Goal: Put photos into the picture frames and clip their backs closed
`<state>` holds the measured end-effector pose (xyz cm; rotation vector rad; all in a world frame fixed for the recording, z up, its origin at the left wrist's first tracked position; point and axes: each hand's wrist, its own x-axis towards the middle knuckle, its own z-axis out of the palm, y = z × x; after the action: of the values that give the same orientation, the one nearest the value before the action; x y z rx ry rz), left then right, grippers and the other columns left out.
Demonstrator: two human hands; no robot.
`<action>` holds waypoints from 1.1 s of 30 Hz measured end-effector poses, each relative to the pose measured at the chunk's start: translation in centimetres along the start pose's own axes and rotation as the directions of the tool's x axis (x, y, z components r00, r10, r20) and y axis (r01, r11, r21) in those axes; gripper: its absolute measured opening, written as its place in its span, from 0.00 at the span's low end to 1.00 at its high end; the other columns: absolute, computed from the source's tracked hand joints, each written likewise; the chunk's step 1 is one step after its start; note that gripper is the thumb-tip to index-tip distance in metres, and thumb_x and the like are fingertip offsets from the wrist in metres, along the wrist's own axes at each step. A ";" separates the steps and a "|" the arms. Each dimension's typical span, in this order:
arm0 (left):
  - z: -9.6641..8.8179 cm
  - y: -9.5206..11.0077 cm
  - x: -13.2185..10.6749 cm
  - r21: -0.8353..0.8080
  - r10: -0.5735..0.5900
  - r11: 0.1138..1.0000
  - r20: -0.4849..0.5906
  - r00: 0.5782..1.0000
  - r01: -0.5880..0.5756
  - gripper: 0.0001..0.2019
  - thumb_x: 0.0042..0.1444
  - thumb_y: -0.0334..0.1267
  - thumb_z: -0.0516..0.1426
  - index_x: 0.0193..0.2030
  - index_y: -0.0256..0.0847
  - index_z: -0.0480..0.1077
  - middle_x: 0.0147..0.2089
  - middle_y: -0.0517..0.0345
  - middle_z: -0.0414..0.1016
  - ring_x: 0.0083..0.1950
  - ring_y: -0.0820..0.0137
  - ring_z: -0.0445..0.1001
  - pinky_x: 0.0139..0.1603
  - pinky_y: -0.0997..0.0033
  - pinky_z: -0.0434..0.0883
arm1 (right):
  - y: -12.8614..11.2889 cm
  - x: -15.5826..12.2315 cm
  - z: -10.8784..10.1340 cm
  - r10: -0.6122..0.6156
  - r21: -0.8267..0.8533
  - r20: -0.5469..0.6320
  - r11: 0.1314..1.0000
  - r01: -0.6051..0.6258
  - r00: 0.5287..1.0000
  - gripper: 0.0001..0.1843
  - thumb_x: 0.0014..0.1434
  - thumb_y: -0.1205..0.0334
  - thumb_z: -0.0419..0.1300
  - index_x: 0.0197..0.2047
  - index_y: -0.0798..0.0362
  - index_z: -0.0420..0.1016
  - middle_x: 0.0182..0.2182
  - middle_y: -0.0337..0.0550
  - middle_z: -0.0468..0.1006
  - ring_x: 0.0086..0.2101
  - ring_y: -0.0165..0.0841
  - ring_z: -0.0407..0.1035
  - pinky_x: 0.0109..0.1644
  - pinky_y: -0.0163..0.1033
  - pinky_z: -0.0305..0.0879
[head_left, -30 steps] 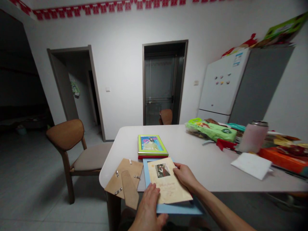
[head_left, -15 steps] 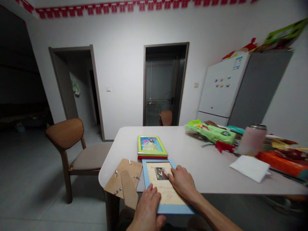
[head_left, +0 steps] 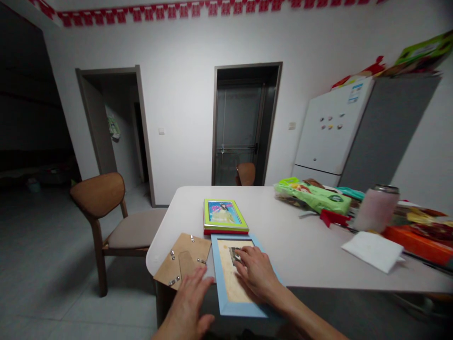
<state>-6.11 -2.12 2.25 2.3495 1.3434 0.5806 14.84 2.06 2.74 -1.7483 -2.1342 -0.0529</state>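
Observation:
A light blue picture frame [head_left: 218, 274] lies over the table's near edge, its lower end overhanging. Inside it sits a cream printed sheet [head_left: 236, 289] with a small dark photo near the top. My right hand [head_left: 260, 275] rests on this sheet, fingers stretched over the photo and loosely bent. My left hand [head_left: 189, 302] is left of the frame with fingers spread, reaching over the brown backing board [head_left: 166, 270]. That board has metal clips and a stand flap, whose lower part my left hand hides. Whether the left fingertips touch the flap I cannot tell.
Beyond the blue frame lies a green-rimmed picture frame [head_left: 242, 222] stacked on something red. On the right of the white table [head_left: 300, 264] are a green packet [head_left: 318, 196], a pink tumbler [head_left: 377, 210], white paper [head_left: 373, 250] and an orange box [head_left: 417, 243]. A chair [head_left: 136, 229] stands left.
My left hand has moved off the blue frame, leftward to the backing board. My right hand has slid left from the frame's right side onto the photo. The view has shifted slightly.

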 end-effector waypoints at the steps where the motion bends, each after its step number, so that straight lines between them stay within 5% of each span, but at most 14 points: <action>1: -0.7 -1.2 -0.3 0.065 -0.054 0.996 -0.032 0.998 0.056 0.33 0.36 0.28 0.54 0.55 0.41 0.56 0.61 0.50 0.49 0.61 0.61 0.46 0.59 0.56 0.47 | -1.3 0.1 0.0 -0.044 0.047 0.019 0.998 0.043 0.999 0.18 0.55 0.57 0.46 0.45 0.52 0.68 0.41 0.49 0.69 0.42 0.39 0.59 0.43 0.42 0.50; 6: -2.3 -5.9 0.0 0.319 -0.261 0.903 -0.125 0.957 0.288 0.32 0.36 0.26 0.53 0.54 0.34 0.57 0.60 0.46 0.52 0.61 0.61 0.49 0.58 0.61 0.49 | -8.4 0.6 1.8 -0.181 0.163 0.089 0.973 0.165 0.979 0.20 0.50 0.48 0.49 0.42 0.50 0.69 0.37 0.47 0.71 0.39 0.38 0.60 0.43 0.43 0.51; 11: -2.0 -6.4 0.7 0.301 -0.223 0.912 -0.205 0.953 0.278 0.26 0.40 0.28 0.52 0.50 0.36 0.61 0.55 0.50 0.61 0.56 0.63 0.57 0.56 0.64 0.56 | -10.5 1.4 3.7 -0.134 0.266 0.083 0.958 0.108 0.987 0.28 0.40 0.55 0.58 0.47 0.52 0.65 0.38 0.50 0.68 0.39 0.41 0.61 0.43 0.45 0.55; 19: -0.3 -2.0 0.9 0.079 0.016 0.997 -0.341 0.940 0.011 0.22 0.41 0.31 0.56 0.47 0.39 0.63 0.53 0.48 0.63 0.56 0.58 0.57 0.54 0.55 0.59 | -4.9 -1.1 -1.3 -0.111 0.507 0.028 0.858 0.082 0.993 0.28 0.38 0.69 0.52 0.47 0.54 0.66 0.41 0.47 0.68 0.43 0.37 0.61 0.50 0.42 0.55; 27: 3.0 4.0 3.8 -0.103 0.065 0.992 -0.086 0.994 -0.074 0.24 0.41 0.35 0.60 0.47 0.36 0.63 0.57 0.43 0.58 0.58 0.56 0.53 0.57 0.55 0.54 | 3.1 -4.2 -2.9 0.031 0.388 0.115 0.919 -0.074 0.993 0.27 0.38 0.68 0.50 0.46 0.53 0.67 0.43 0.47 0.68 0.45 0.37 0.61 0.51 0.40 0.54; 33: 4.0 4.7 4.9 -0.014 0.090 0.996 0.029 0.996 -0.089 0.11 0.46 0.35 0.55 0.39 0.40 0.65 0.47 0.53 0.67 0.51 0.63 0.61 0.55 0.61 0.54 | 4.1 -4.6 -1.6 0.055 0.263 0.112 0.961 -0.083 0.992 0.23 0.39 0.66 0.51 0.42 0.53 0.71 0.41 0.47 0.70 0.43 0.38 0.61 0.49 0.40 0.55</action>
<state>1.62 -0.57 2.03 2.4083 1.2233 0.5760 19.88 -1.72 1.95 -1.6948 -2.0377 0.3366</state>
